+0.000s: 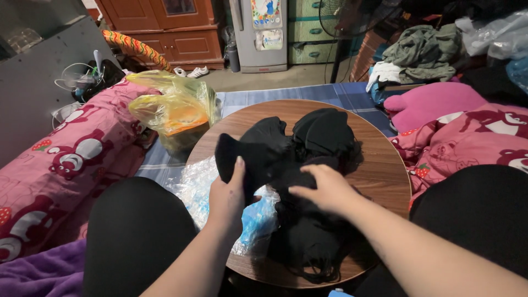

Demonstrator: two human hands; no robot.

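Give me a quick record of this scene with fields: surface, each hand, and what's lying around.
surface: round wooden table
left hand: gripping a black mask by its edge
right hand: resting flat on the pile of black masks
under the pile: clear plastic bag
left of table: yellow plastic bag, pink printed blanket
behind: wooden cabinet, small fridge

I see black face masks (308, 165) on the brown wood-grain round table (385, 170), a yellow plastic bag (176, 107) at its left edge, pink bedding with strawberry bears (71, 159), and a blue striped mat (341, 93).
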